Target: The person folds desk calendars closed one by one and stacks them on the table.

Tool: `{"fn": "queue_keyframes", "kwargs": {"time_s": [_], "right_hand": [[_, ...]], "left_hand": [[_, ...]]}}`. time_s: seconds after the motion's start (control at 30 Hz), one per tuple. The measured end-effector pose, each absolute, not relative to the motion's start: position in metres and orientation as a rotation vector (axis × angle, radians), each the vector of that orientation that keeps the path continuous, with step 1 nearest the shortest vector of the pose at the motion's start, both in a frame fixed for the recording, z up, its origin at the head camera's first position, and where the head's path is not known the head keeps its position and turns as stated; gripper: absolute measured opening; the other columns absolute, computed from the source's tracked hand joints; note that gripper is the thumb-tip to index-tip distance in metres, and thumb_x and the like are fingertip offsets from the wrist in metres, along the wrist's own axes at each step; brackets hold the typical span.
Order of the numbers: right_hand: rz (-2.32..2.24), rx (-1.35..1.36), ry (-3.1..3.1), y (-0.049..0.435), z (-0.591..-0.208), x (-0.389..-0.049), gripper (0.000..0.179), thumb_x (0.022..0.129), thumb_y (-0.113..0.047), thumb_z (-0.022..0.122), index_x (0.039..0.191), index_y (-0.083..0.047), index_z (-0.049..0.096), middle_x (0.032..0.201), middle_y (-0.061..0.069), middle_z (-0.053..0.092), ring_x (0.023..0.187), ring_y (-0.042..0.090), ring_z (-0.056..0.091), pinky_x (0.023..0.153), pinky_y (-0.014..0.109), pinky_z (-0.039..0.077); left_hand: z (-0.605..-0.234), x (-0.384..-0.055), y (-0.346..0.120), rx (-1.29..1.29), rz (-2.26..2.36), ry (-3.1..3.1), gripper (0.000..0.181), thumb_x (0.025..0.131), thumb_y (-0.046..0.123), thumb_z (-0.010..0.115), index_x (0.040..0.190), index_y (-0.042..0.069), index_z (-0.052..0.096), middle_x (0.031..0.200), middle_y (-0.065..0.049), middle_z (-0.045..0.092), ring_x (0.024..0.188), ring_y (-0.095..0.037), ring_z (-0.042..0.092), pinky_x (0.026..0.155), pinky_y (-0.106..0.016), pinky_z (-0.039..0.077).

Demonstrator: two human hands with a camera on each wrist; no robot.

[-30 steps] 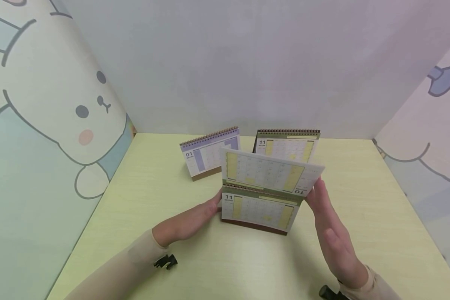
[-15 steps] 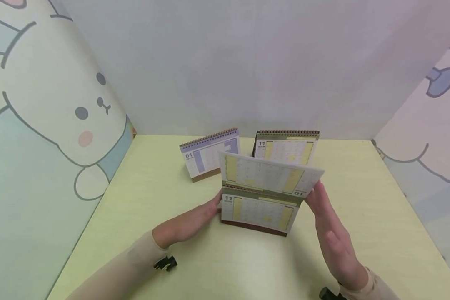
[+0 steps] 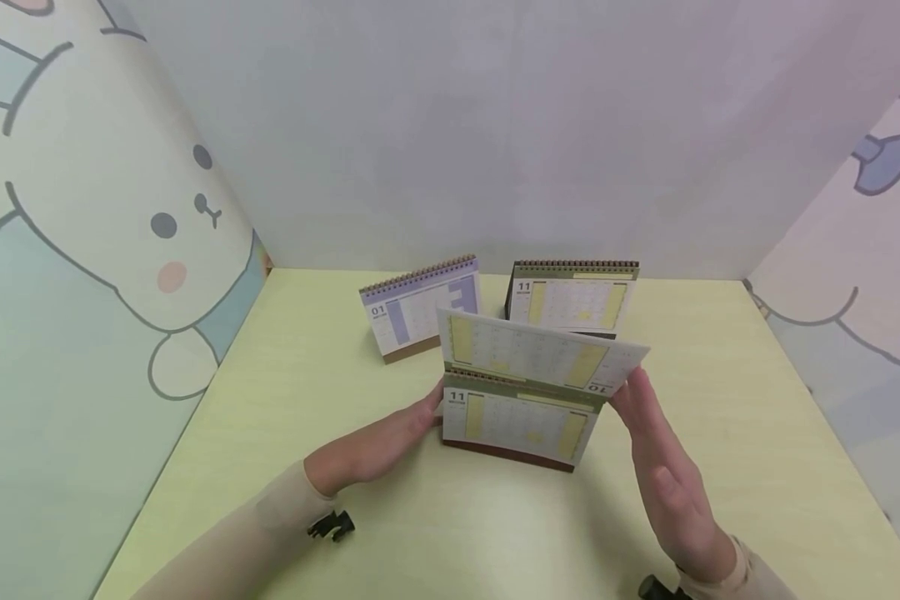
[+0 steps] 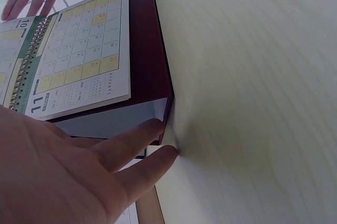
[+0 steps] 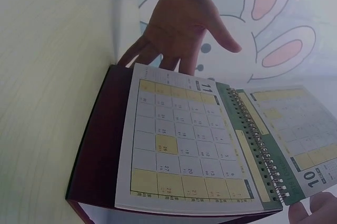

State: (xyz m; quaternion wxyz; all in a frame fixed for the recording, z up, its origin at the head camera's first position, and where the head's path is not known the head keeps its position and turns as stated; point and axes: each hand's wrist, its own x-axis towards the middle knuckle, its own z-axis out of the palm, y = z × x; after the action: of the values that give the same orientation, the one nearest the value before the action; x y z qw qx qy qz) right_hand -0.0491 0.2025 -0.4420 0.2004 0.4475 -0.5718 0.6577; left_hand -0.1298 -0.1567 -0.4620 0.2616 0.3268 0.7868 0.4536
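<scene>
A desk calendar (image 3: 523,424) with a dark red stand is on the table, its lower page showing month 11. Its upper leaf (image 3: 532,346), printed 10, is flipped up over the coil and tilts backward. My left hand (image 3: 382,442) lies along the calendar's left end; in the left wrist view its straight fingers (image 4: 145,166) reach the stand's open side near the tabletop. At the other end my right hand (image 3: 667,475) extends forward, with fingertips (image 5: 318,208) beside the coil and the raised leaf. Its fingers look straight, partly hidden behind the leaf.
Behind stand two more desk calendars: a purple one (image 3: 420,307) marked 01 on the left, angled, and a green one (image 3: 570,300) marked 11 on the right. The pale table (image 3: 307,350) meets a plain back wall and cartoon-printed side panels.
The raised leaf has sunk a little farther back, so more of the two calendars behind shows above it. Both hands stay almost where they were.
</scene>
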Motion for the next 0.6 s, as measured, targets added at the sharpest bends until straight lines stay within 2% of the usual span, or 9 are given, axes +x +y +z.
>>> {"fn": "queue_keyframes", "kwargs": {"time_s": [0.37,0.6], "right_hand": [[1.828,1.264,-1.577,0.2011,-0.4415,-0.0501,0.069,0.118,-0.003,0.025,0.183,0.014,0.01,0.2,0.017,0.015,0.186,0.027,0.026,0.149,0.034,0.013],[1.828,1.274,-1.59,0.2037,-0.4448,-0.0479,0.069,0.118,-0.003,0.023,0.182,0.016,0.009,0.2,0.018,0.015,0.187,0.028,0.024,0.15,0.034,0.013]], "left_hand": [[-0.4609,-0.1305,-0.1579,0.853,1.231,2.117,0.063,0.128,0.048,0.004,0.187,0.043,-0.018,0.201,0.01,-0.009,0.187,-0.035,0.018,0.15,-0.069,0.023],[-0.462,-0.13,-0.1611,0.817,1.202,2.117,0.069,0.127,0.053,0.002,0.189,0.031,-0.019,0.202,0.0,-0.008,0.184,-0.044,0.026,0.15,-0.069,0.022]]}}
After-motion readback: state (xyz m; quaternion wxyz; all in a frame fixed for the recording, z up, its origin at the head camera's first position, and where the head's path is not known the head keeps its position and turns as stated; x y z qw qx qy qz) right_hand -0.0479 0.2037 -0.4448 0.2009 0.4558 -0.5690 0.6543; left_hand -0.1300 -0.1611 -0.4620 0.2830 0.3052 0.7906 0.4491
